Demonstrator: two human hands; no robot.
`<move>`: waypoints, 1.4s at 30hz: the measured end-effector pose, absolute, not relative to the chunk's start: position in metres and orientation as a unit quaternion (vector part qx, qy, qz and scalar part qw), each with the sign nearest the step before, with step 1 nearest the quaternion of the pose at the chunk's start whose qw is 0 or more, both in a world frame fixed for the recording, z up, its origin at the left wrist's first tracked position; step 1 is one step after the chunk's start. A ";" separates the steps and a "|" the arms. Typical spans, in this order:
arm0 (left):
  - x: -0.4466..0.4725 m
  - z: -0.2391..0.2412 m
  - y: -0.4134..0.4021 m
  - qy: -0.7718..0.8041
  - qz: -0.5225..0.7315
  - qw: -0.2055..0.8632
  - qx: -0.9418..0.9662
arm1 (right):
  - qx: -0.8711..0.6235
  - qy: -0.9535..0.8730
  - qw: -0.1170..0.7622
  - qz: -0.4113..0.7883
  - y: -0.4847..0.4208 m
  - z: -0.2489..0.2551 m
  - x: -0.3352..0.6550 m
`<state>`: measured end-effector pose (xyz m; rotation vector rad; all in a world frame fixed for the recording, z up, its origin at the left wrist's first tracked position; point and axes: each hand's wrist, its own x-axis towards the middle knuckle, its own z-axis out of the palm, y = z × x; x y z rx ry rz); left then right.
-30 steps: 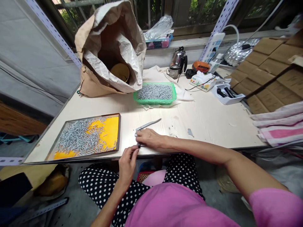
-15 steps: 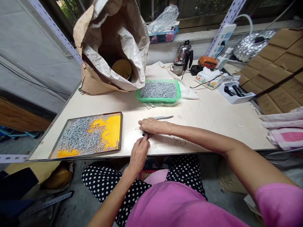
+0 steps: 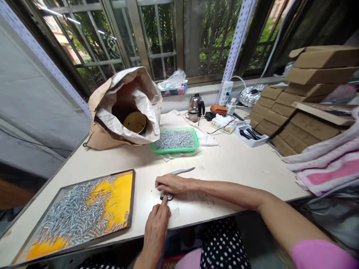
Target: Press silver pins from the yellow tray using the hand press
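Yellow is the bottom of the framed tray (image 3: pixel 123 194) at about 8 o'clock on the pale table (image 3: pixel 238 164), and a heap of small silver metal pieces (image 3: pixel 75 213) lies in it. At about 11 o'clock a brown paper sack (image 3: pixel 123 106) stands open, and just beside it to the right a green basket (image 3: pixel 174 141) holds more of the same silver pieces. Near the front edge at 6 o'clock, the left hand (image 3: pixel 155 229) points its forefinger forward and the tip touches a small dark part (image 3: pixel 165 196) on the table; the other fingers are curled and hold nothing. The right hand (image 3: pixel 171 183) lies flat-ish just behind this part, with the fingers closed on one end of the metal tweezers (image 3: pixel 182 171), whose free end points toward 2 o'clock. At 2 o'clock flat cardboard boxes (image 3: pixel 303 123) are stacked, and striped towels (image 3: pixel 328 168) lie at 3 o'clock.
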<state>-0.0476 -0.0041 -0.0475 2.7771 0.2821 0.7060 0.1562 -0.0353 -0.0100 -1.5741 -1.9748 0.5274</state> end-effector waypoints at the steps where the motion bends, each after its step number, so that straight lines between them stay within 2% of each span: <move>1: -0.048 -0.048 -0.005 0.099 0.247 0.146 0.953 | -0.583 -0.716 0.327 0.199 -0.033 -0.006 0.153; 3: -0.050 -0.047 -0.009 0.113 0.255 0.183 0.943 | -0.584 -0.671 0.428 0.161 -0.030 0.009 0.152; 5: -0.052 -0.041 -0.013 0.148 0.269 0.218 0.926 | -0.602 -0.617 0.502 0.075 -0.028 0.031 0.163; 7: -0.052 -0.030 -0.012 0.203 0.282 0.253 0.903 | -0.640 -0.573 0.511 -0.019 -0.028 0.057 0.189; 10: -0.045 -0.013 0.002 0.283 0.269 0.312 0.866 | -0.757 -0.504 0.406 -0.085 -0.033 0.078 0.235; 12: -0.036 -0.007 0.017 0.327 0.254 0.339 0.845 | -0.833 -0.456 0.305 -0.071 -0.043 0.075 0.250; 14: -0.026 -0.007 0.031 0.354 0.229 0.346 0.838 | -0.839 -0.488 0.239 -0.033 -0.062 0.061 0.243; 18: -0.012 -0.014 0.048 0.333 0.166 0.269 0.888 | -0.781 -0.592 0.173 0.097 -0.107 0.020 0.191; 21: -0.010 -0.020 0.054 0.293 0.122 0.174 0.932 | -0.780 -0.598 0.127 0.132 -0.125 -0.004 0.164; 29: -0.025 -0.027 0.057 0.225 0.060 0.060 0.971 | -0.788 -0.597 0.098 0.116 -0.127 -0.014 0.163; 36: -0.021 -0.008 0.049 0.155 -0.037 -0.051 0.986 | -0.780 -0.608 0.097 0.113 -0.128 -0.011 0.160; 39: -0.017 0.001 0.048 0.116 -0.066 -0.051 0.990 | -0.783 -0.607 0.088 0.107 -0.128 -0.010 0.160; 42: -0.015 0.003 0.050 0.128 -0.046 0.022 0.990 | -0.783 -0.610 0.080 0.097 -0.127 -0.012 0.160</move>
